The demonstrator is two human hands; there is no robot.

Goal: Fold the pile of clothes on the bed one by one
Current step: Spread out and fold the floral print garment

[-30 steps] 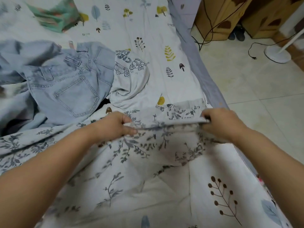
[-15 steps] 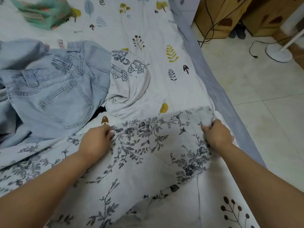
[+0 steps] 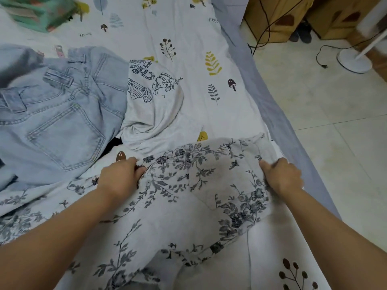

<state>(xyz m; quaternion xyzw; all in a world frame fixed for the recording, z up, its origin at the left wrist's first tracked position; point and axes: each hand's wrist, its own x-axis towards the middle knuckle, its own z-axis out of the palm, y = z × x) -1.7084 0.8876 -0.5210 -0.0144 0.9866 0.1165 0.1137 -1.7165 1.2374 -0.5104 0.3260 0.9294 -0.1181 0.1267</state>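
A white garment with a grey floral print [image 3: 188,185] lies spread flat on the bed in front of me. My left hand [image 3: 120,176] grips its far left edge with curled fingers. At the far right edge my right hand [image 3: 281,176] pinches the cloth close to the side of the bed. Behind it lie light blue jeans [image 3: 56,120] at the left and a crumpled white T-shirt with a black cartoon print [image 3: 152,105] beside them. A folded green patterned garment [image 3: 37,11] rests at the far left of the bed.
The bed sheet [image 3: 188,38] is white with leaf and mushroom prints, and its grey edge [image 3: 268,105] runs diagonally at the right. Beyond it is tiled floor [image 3: 335,143] with a white fan base [image 3: 354,61], black cables and wooden furniture [image 3: 272,19].
Both hands have carried the raised fold of the floral garment away from me and laid it flat on the bed. The hands now rest lower and farther apart.
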